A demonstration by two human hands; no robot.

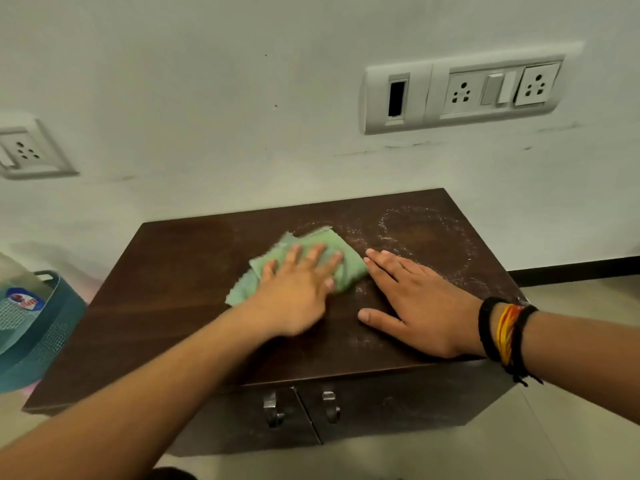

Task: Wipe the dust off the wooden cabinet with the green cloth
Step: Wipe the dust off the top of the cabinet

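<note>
Dust risk on the far right of the wooden cabinet (194,271), as we judge it.
We see the left hand (294,292) pressed flat on the green cloth (311,265) near the middle of the top, fingers spread and not clenched, while the right hand (422,306) rests flat and released just right of the cloth, grasping nothing. A ring of white dust (426,237) lies far right, with specks under and around the right hand. We think 2 things could go wrong: the resting palm may smear or hide dust, and a flat, unclenched press may let the cloth bunch and skip.
</note>
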